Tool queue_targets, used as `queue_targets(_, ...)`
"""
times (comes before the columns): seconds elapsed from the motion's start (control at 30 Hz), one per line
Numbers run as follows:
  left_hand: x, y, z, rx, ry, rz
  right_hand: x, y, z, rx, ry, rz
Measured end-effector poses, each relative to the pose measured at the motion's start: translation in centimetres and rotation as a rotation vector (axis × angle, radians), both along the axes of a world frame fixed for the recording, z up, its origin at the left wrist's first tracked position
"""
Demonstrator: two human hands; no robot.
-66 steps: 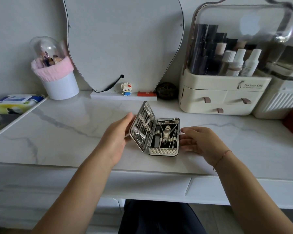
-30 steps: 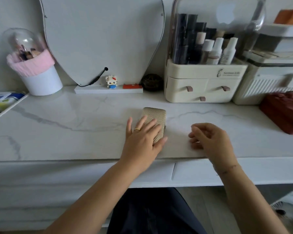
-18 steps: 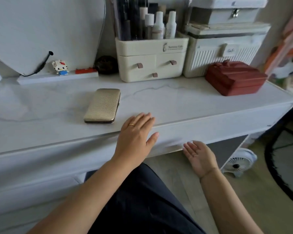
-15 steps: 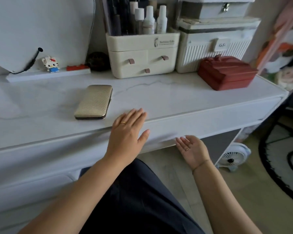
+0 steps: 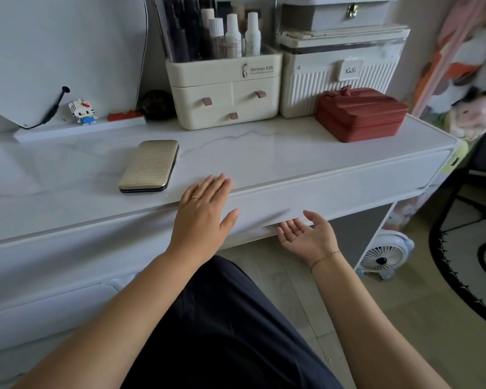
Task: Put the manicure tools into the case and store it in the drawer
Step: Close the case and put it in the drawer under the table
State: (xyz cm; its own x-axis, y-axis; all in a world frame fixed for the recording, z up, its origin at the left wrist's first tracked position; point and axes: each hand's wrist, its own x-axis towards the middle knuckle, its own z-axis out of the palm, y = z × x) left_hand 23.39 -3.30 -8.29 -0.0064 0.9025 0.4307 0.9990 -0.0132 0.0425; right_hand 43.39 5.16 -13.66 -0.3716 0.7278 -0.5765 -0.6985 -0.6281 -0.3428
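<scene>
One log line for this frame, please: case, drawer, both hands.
case: shut, lying on desk top, untouched | drawer: closed | left hand: flat on desk top edge | right hand: palm up at drawer's lower edge, empty

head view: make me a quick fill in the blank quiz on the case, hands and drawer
1. The case lies on the desk with its lid ____.
2. The right hand is below the drawer with its palm turned ____.
3. The left hand holds ____.
4. The box at the desk's right is ____.

Missing words: closed; up; nothing; red.
</scene>
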Motion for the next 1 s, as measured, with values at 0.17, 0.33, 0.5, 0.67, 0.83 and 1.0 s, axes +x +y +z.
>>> queue_targets(0.17,0.1,0.0,-0.2,0.004,-0.005,0.001,0.9,-0.8,-1.0,-0.015,0.013,-0.006)
queue_targets(0.33,0.3,-0.5,-0.5,0.016,-0.029,-0.032,3.1,-2.4,-1.2,0.139,-0.376,-0.003)
queue_targets(0.5,1.3,-2.1,-2.0,0.181,-0.095,-0.222,5.7,-2.7,1.7,0.928,-1.631,-0.366)
queue_targets(0.67,1.7,-2.8,-2.5,0.297,-0.255,-0.238,5.0,-2.1,3.5,1.375,-1.857,-0.123)
queue_targets(0.83,2.3,-3.9,-1.1,0.272,-0.312,-0.204,5.6,-3.1,3.7,1.286,-1.853,-0.109)
queue_targets(1.0,3.5,-5.0,-0.4,0.137,-0.358,-0.276,7.2,-4.6,4.1,1.229,-1.884,-0.142)
